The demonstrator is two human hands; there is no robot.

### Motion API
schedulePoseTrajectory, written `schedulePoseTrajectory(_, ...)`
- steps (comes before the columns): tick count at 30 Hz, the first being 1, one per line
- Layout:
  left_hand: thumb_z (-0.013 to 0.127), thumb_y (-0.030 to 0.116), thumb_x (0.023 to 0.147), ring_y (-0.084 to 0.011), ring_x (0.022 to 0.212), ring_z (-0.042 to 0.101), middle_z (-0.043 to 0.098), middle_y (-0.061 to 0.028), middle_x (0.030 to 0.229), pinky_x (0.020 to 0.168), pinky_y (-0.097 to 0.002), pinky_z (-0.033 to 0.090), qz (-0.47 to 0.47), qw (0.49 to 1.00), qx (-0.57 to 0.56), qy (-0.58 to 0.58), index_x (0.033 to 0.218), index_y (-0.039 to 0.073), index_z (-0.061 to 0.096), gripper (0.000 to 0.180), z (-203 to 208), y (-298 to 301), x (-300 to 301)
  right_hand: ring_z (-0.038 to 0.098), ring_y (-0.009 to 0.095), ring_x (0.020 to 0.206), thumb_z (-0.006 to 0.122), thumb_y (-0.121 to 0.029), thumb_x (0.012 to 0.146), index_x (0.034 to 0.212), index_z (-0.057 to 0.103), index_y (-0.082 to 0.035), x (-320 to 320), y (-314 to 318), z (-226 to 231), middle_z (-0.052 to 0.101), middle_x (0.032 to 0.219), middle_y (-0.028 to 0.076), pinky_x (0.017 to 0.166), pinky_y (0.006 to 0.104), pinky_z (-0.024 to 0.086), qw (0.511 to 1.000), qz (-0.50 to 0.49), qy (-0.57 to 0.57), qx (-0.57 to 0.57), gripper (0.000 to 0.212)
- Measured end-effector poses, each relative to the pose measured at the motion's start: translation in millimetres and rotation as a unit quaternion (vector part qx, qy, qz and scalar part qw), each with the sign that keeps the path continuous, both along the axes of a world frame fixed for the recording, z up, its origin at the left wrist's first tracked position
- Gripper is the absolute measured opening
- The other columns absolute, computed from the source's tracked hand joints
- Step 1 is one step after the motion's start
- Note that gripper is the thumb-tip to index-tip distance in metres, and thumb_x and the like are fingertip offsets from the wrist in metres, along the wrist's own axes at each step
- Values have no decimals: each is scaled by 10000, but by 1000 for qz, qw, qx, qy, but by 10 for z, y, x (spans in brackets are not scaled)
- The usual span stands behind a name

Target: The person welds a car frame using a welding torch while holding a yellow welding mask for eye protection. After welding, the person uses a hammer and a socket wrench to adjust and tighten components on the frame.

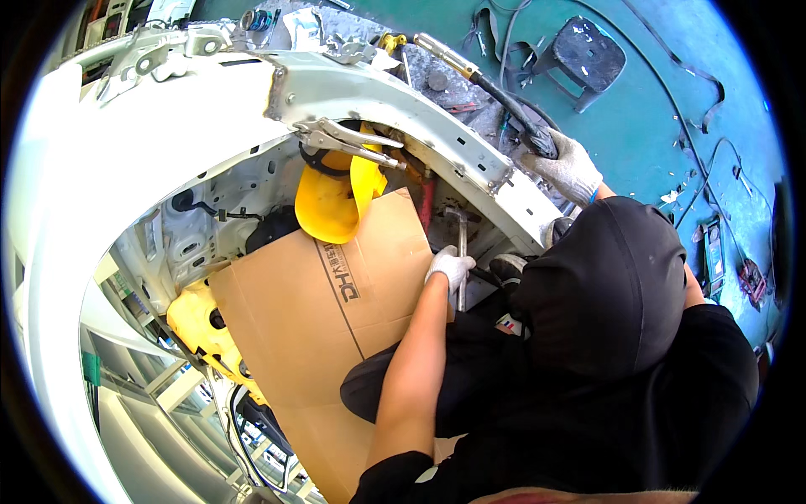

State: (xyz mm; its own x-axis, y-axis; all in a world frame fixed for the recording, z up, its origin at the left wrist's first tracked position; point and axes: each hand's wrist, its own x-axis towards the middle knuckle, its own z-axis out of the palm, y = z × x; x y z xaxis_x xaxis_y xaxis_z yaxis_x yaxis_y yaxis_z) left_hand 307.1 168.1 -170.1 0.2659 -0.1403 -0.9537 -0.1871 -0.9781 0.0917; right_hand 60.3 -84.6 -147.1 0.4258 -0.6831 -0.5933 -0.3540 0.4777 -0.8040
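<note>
My left hand (452, 266), in a white knit glove, is closed round the handle of a hammer (462, 231); the metal head points up and away from me. Below and left of it lies a large sheet of cardboard (311, 336). My right hand (567, 166), gloved too, grips the black rear part of a long tool (504, 97) with a metal front end; its exact kind is not clear. That tool reaches over the white metal vehicle frame (378, 97). Locking pliers (344, 141) are clamped to the frame's inner edge, above a yellow helmet-like piece (327, 206).
My bent knees (600, 286) are close beside the frame. A black stool (583, 55) stands on the green floor, with cables (680, 109) and straps around it. Small tools and scraps lie past the frame. A yellow bracket (201, 328) is left of the cardboard.
</note>
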Motion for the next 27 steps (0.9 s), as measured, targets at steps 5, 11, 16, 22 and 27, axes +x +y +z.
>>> schedulePoseTrajectory(5, 728, 126, 946, -189, 694, 651, 660, -93, 855, 646, -348, 559, 102, 972, -209, -1, 1084, 24, 551, 246, 820, -150, -208, 571, 123, 808, 810, -342, 869, 1114, 705, -71, 19, -3, 28, 641, 878, 13, 749, 324, 481, 1000, 2, -8, -11, 380)
schedulePoseTrajectory(11, 762, 202, 976, -193, 925, 664, 660, -70, 1004, 872, -336, 552, -11, 875, -422, -238, 1214, 17, 651, 321, 1546, -560, -367, 569, 91, 824, 821, -239, 870, 1146, 689, -60, -50, -11, -85, 639, 906, -19, 744, 286, 487, 1000, -5, -5, 7, 354)
schedulePoseTrajectory(16, 660, 358, 1073, -89, 685, 551, 595, -14, 824, 629, -241, 479, 145, 895, -422, 8, 1186, 5, 647, 370, 2266, -1427, -87, 568, 88, 825, 811, -246, 888, 1184, 684, -62, -107, -37, -127, 642, 937, -30, 754, 277, 488, 992, -92, -80, -26, 370)
schedulePoseTrajectory(22, 678, 339, 1066, -99, 525, 526, 565, 11, 714, 479, -248, 431, 274, 833, -480, -24, 1065, 85, 611, 263, 2231, -1920, 81, 555, 76, 820, 799, -260, 897, 1172, 687, -65, -91, -40, -74, 630, 930, -47, 748, 269, 476, 994, -81, -59, -35, 355)
schedulePoseTrajectory(27, 706, 300, 1043, -121, 497, 533, 582, -19, 702, 457, -262, 440, 294, 822, -487, 12, 1042, 96, 567, 247, 2184, -1993, 348, 565, 88, 862, 820, -231, 872, 1247, 687, -42, -95, 13, -142, 644, 978, -26, 803, 269, 490, 999, -23, -28, -8, 441)
